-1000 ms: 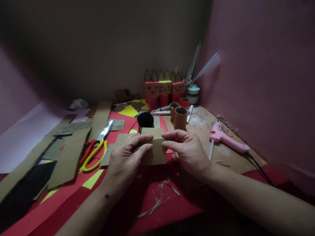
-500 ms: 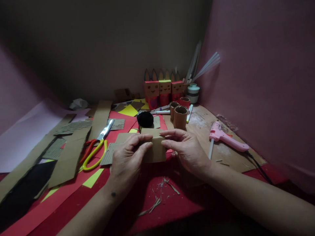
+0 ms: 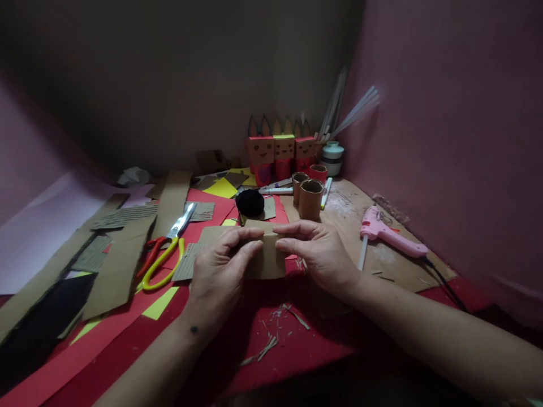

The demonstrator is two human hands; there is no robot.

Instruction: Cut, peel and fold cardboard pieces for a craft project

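A small brown cardboard piece (image 3: 268, 259), bent along a crease near its top, is held up over the front of the red table. My left hand (image 3: 223, 268) pinches its left side between thumb and fingers. On the other side, my right hand (image 3: 324, 257) grips the crease with thumb and forefinger. Both sets of fingertips sit close together along the fold. Just beyond the piece lies a round black item (image 3: 250, 202). Left of my left hand are scissors (image 3: 167, 249) with one red and one yellow handle, blades apart.
A pink glue gun (image 3: 392, 234) lies on a cardboard sheet (image 3: 339, 226) at right, its cord trailing off. Cardboard tubes (image 3: 311, 200) stand behind my hands. Box-headed figures (image 3: 262, 151) with pointed ears line the back. Cardboard strips (image 3: 121, 265) cover the left; scraps (image 3: 265, 347) lie in front.
Both hands keep their pinch on the cardboard piece, almost unmoved. The whole view has shifted very slightly.
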